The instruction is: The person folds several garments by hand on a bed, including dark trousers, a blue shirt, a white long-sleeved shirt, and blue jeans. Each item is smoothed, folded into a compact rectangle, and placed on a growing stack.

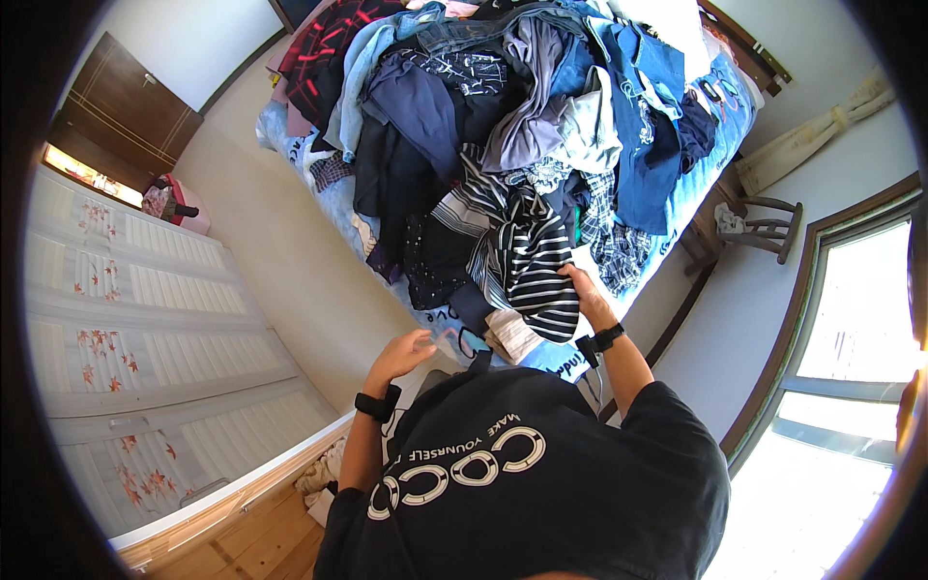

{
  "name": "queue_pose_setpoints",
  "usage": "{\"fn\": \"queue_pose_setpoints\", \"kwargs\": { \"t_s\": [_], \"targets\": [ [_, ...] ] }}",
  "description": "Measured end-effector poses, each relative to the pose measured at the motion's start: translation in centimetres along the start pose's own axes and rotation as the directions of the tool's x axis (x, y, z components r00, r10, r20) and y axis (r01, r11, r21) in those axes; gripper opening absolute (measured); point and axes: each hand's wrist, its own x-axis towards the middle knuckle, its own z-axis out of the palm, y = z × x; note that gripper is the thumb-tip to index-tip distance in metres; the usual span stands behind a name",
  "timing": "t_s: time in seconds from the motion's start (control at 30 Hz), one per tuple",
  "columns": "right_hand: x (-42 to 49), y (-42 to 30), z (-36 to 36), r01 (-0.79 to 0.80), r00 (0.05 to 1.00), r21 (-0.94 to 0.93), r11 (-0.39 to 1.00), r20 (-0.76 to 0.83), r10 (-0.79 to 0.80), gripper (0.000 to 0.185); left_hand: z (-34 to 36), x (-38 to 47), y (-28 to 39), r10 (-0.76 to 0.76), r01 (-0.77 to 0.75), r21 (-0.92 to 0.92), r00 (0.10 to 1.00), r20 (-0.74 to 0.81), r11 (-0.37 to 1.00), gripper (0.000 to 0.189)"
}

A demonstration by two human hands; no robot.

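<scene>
A black-and-white striped garment (540,268) lies bunched at the near end of a large clothes heap. My right hand (586,290) grips its right edge, thumb over the fabric. Apart from the heap, my left hand (406,355) hovers beside the bed's near corner, fingers apart and nothing in it. Between the hands, a folded beige cloth (512,335) and a dark folded cloth (473,304) rest against the striped garment. To its left is a black garment with small shiny dots (433,279). A black-and-white plaid garment (622,254) lies to its right.
The heap of jeans (649,65), a grey-purple garment (518,138) and other clothes covers much of the bed, over a blue printed bedspread (689,199). A wooden chair (772,225) stands at right by the window (855,304). White wardrobe doors (174,326) line the left.
</scene>
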Motion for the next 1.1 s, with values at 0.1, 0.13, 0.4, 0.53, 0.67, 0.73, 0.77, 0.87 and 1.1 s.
{"fn": "queue_pose_setpoints", "kwargs": {
  "t_s": [0.1, 0.13, 0.4, 0.53, 0.67, 0.73, 0.77, 0.87, 1.1],
  "targets": [
    [-1.8, 0.7, -0.5, -0.034, 0.998, 0.056, 0.998, -0.057, 0.037, 0.032, -0.2, 0.6, 1.3, 0.025, -0.027, 0.054, 0.999, 0.044, 0.998, 0.053],
    [-2.8, 0.5, -0.8, 0.001, 1.000, 0.124, 0.992, 0.018, -0.003, 0.034, -0.4, 0.7, 1.7, 0.029, -0.031, 0.039, 0.998, 0.048, 0.999, 0.053],
    [-8.4, -3.2, -3.0, 0.114, 0.984, 0.087, 0.990, -0.150, -0.100, 0.034, -1.4, 1.4, 2.4, 0.000, -0.005, 0.075, 0.998, 0.061, 0.997, 0.052],
    [-7.1, -2.2, -1.9, 0.123, 0.979, -0.015, 0.992, -0.160, -0.124, 0.030, -0.5, 1.8, 1.9, 0.056, -0.054, -0.029, 0.993, 0.101, 0.998, 0.054],
    [-5.7, -0.7, -0.9, 0.137, 0.970, -0.097, 0.986, -0.186, -0.153, 0.028, -0.4, 1.8, 1.6, 0.033, -0.034, 0.004, 0.994, 0.105, 0.999, 0.053],
    [-5.3, -0.3, -0.7, 0.129, 0.954, -0.159, 0.979, -0.249, -0.166, 0.027, -0.5, 1.4, 1.4, 0.060, -0.061, 0.007, 0.991, 0.116, 0.998, 0.053],
    [-5.1, -0.2, -0.6, 0.148, 0.954, -0.194, 0.970, -0.230, -0.191, 0.028, -0.5, 1.1, 1.1, 0.064, -0.066, 0.015, 0.991, 0.119, 0.998, 0.053],
    [-5.2, -0.1, -0.7, 0.292, 0.857, -0.525, 0.800, -0.227, -0.462, 0.031, -0.2, 0.1, 0.1, 0.054, -0.056, 0.007, 0.987, 0.152, 0.998, 0.053],
    [-9.1, -0.8, 0.9, 0.161, 0.700, -0.917, 0.365, -0.154, -0.697, 0.038, 3.2, -2.1, -3.2, 0.101, -0.090, -0.052, 0.955, 0.279, 0.995, 0.055]
  ]
}}
